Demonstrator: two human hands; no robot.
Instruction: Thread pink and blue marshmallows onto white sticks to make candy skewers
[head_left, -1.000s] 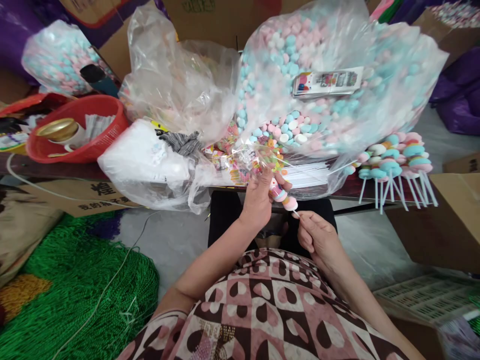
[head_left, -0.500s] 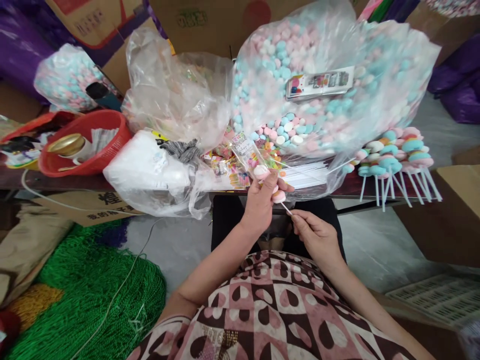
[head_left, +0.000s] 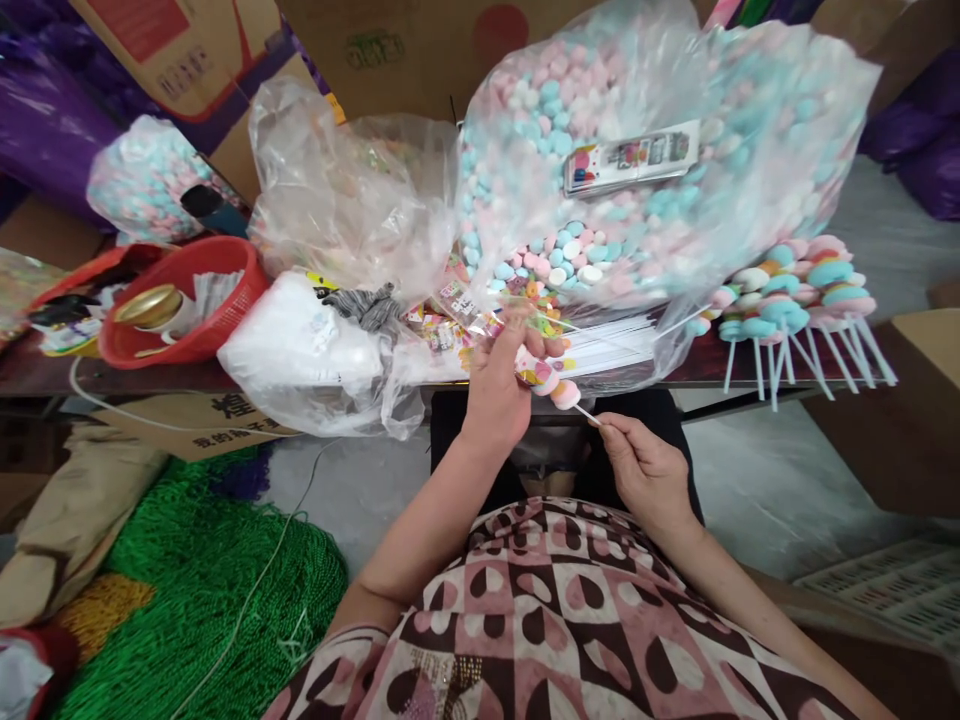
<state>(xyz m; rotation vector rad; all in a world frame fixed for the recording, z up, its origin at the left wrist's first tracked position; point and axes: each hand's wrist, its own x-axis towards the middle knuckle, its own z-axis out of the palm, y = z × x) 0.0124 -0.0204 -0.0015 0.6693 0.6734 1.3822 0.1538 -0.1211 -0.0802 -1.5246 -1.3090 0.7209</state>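
A skewer of pink and white marshmallows (head_left: pixel 564 393) slants between my two hands, its upper part inside a clear printed plastic sleeve (head_left: pixel 534 370). My left hand (head_left: pixel 499 385) pinches the sleeve near its upper end, with some fingers curled over the candy. The lowest marshmallows show outside the sleeve. My right hand (head_left: pixel 646 465) grips the white stick (head_left: pixel 588 413) between thumb and forefinger, below the candy. Just past my left hand lies another printed sleeve (head_left: pixel 459 303) on the table. Loose white sticks (head_left: pixel 611 345) lie beside it.
A large clear bag of pastel marshmallows (head_left: pixel 517 190) covers the table's back, with a stack of printed sleeves (head_left: pixel 632 158) on top. Finished skewers (head_left: pixel 795 290) overhang the right edge. To the left are a white plastic bag (head_left: pixel 300 335) and a red basket (head_left: pixel 240 305).
The sleeve now covers the upper marshmallows, which were bare. My left hand has shifted from the candy up to the sleeve's far end; my right hand still holds the stick.
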